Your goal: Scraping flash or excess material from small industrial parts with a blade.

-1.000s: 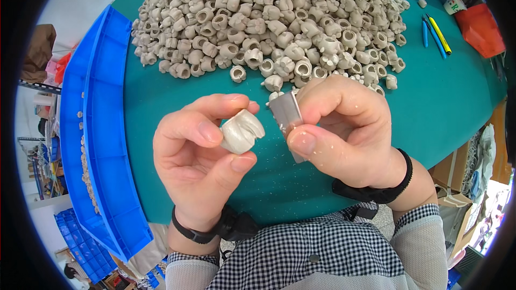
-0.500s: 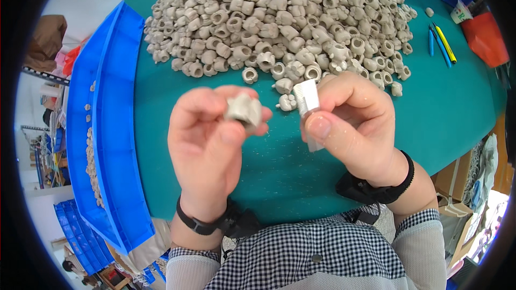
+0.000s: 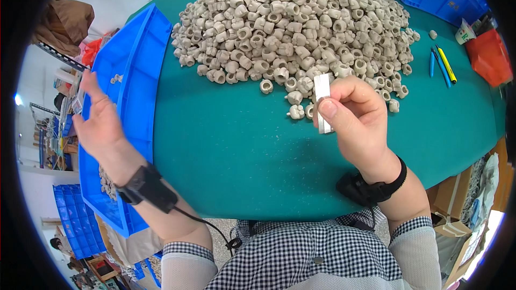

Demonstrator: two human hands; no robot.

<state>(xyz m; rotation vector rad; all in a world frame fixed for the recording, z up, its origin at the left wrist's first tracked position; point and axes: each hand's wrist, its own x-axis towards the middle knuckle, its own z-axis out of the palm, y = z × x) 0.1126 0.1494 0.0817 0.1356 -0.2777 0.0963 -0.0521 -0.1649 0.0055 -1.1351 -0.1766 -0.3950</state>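
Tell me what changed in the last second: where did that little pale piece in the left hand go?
The left hand swung out to the left over the blue tray and now shows open, the pale piece no longer in its grip; where the piece landed cannot be told. The right hand stayed over the green table, keeping its grip on the small flat metal blade. The heap of pale pieces is unchanged.

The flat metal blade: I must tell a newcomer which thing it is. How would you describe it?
On the round green table, below the big heap of beige ring-shaped pieces, the right hand pinches a flat silvery metal blade. It alone is thin, rectangular and shiny.
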